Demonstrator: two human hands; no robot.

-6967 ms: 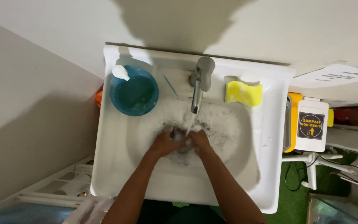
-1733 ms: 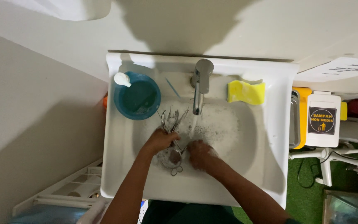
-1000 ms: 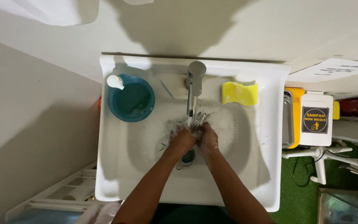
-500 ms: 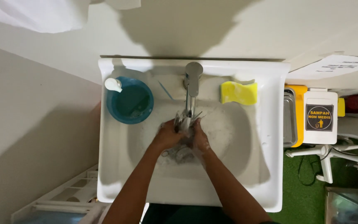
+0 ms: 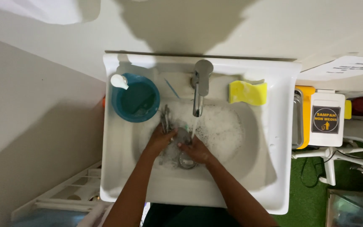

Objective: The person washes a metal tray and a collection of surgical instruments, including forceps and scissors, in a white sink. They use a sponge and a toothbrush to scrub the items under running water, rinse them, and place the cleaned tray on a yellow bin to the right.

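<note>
Both our hands, left (image 5: 159, 141) and right (image 5: 196, 150), close together, grip thin metal tools (image 5: 165, 120) in the foamy white sink (image 5: 118, 168); round blue tub (image 5: 135, 101) at ten o'clock.

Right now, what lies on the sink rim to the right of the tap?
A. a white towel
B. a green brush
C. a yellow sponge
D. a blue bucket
C. A yellow sponge rests on the back rim of the white sink, to the right of the tap; the blue bucket stands on the other side of the tap.
</note>
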